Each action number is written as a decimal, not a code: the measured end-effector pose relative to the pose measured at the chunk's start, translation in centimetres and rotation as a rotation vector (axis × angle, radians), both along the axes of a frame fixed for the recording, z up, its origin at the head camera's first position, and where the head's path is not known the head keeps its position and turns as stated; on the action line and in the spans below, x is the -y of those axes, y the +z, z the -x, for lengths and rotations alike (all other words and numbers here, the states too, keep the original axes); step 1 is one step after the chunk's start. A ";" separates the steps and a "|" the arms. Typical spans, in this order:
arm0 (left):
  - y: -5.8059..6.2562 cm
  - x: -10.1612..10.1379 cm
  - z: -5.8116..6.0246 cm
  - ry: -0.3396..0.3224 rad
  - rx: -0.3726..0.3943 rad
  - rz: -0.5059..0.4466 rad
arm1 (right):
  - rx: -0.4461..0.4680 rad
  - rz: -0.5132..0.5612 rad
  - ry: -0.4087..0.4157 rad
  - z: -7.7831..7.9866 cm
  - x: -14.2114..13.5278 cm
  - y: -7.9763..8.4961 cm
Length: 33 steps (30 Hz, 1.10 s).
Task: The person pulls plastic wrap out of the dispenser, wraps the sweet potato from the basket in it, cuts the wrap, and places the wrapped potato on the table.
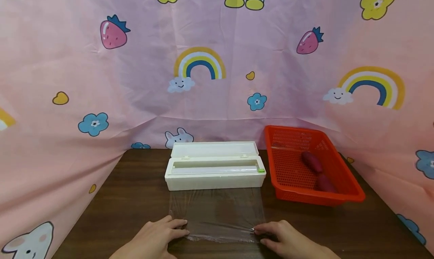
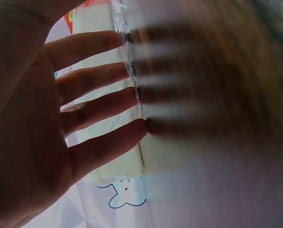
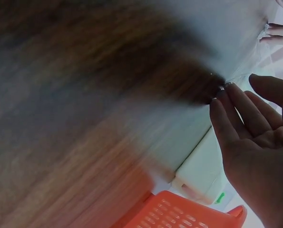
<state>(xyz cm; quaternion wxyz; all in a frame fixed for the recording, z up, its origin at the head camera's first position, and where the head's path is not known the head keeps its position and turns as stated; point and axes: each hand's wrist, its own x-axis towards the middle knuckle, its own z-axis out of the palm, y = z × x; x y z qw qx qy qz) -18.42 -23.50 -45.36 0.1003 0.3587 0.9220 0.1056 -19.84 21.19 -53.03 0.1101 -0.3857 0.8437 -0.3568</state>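
A sheet of cling film (image 1: 220,210) stretches toward me over the table from a white cling film box (image 1: 215,181), whose lid stands up at the back with a white roll inside. My left hand (image 1: 156,236) touches the film's near left corner; in the left wrist view its fingers (image 2: 105,102) are straight and spread, tips on the surface. At the near right corner, my right hand (image 1: 288,238) presses the film with its fingertips. The right wrist view shows those fingers (image 3: 246,111) nearly straight, the thumb held apart from them.
An orange-red plastic basket (image 1: 281,191) stands right of the box, holding two purple-red oblong items (image 1: 312,161) that look like sweet potatoes. A small green piece (image 1: 261,170) sits at the box's right end. Dark wooden table (image 1: 125,198); patterned cloth (image 1: 145,63) hangs behind and at both sides.
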 end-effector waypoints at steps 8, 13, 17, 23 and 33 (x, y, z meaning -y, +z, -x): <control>-0.1 -0.4 0.2 -0.006 0.000 0.003 | 0.095 -0.038 -0.120 -2.9 1.8 6.5; -0.7 0.1 -0.1 -0.006 -0.018 0.006 | 0.020 -0.011 -0.091 -3.2 2.4 7.7; -1.1 0.5 -0.3 0.003 -0.024 0.007 | -0.137 0.053 -0.128 -3.0 2.6 9.9; -1.4 0.6 -0.5 -0.006 -0.011 -0.010 | -0.200 0.075 -0.391 -1.8 0.7 14.7; -1.0 0.3 0.1 -0.031 -0.079 -0.030 | -0.058 0.105 -0.660 2.0 -7.7 18.6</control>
